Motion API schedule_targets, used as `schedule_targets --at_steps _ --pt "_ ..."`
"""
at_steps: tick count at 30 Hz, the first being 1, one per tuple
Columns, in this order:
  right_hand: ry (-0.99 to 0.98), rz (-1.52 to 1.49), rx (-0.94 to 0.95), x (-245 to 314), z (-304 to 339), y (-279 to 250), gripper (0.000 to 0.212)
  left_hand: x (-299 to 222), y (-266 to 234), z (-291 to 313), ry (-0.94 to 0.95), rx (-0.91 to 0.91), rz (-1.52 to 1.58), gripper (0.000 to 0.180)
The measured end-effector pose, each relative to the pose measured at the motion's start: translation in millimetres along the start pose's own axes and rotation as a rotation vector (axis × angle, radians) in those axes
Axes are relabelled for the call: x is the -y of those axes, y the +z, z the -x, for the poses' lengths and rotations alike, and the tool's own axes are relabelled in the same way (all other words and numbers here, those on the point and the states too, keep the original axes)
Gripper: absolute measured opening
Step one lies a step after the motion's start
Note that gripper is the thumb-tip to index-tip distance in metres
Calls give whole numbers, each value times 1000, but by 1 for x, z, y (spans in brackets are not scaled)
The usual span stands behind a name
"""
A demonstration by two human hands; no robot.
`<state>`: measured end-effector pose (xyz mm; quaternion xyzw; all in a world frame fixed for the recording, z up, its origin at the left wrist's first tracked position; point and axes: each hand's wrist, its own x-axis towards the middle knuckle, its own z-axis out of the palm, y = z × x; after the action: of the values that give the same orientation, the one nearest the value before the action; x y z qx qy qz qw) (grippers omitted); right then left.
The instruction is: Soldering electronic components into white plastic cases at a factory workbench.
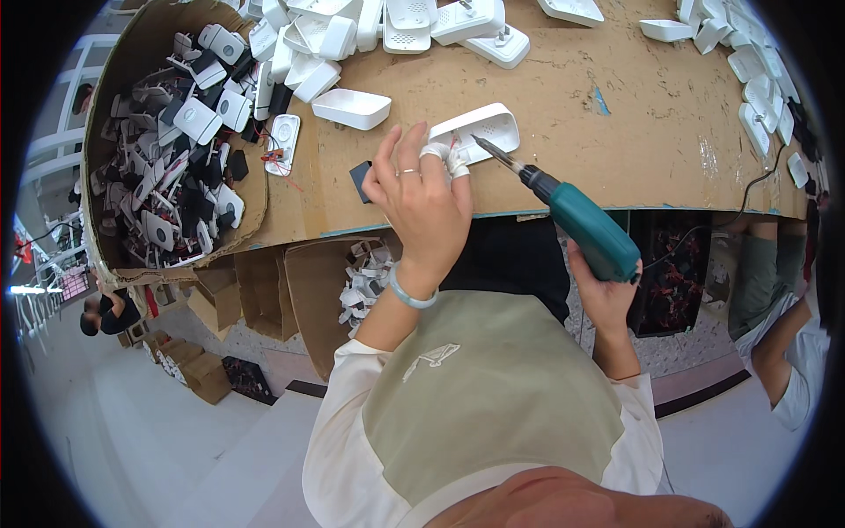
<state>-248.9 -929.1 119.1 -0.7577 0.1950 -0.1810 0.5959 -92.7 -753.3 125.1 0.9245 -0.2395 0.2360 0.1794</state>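
Note:
My left hand (422, 207) is closed on the near left edge of a white plastic housing (500, 123), an open shell with small holes in one end. Two of its fingers are wrapped in white tape. My right hand (604, 297) grips the rear of a green electric screwdriver (591, 231), and its thin bit points into the housing. Whether the bit touches anything inside, I cannot tell. Beside my left hand lies a small black block (360, 182). Left of that rests a white cover (282, 134) with a small circuit board and red wires.
A cardboard box (104, 75) at the left holds many white and black parts. White housings (407, 22) are heaped at the far edge, with more (759, 97) at the right. The tool's black cord (748, 189) runs right. Another person (775, 352) sits at the right.

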Motion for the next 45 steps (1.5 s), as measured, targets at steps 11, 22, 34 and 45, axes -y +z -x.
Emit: schedule_targets --at_steps 11,22,34,45 --pt "-178 95 95 -12 -21 15 28 3 3 0 -64 40 -1 21" --pt "-245 91 106 -21 -20 13 36 4 3 1 -60 42 10 20" --pt "-143 121 149 -6 -25 11 30 3 2 0 -66 57 14 22" --pt "-155 171 170 6 -26 10 29 3 2 1 -59 65 26 24"
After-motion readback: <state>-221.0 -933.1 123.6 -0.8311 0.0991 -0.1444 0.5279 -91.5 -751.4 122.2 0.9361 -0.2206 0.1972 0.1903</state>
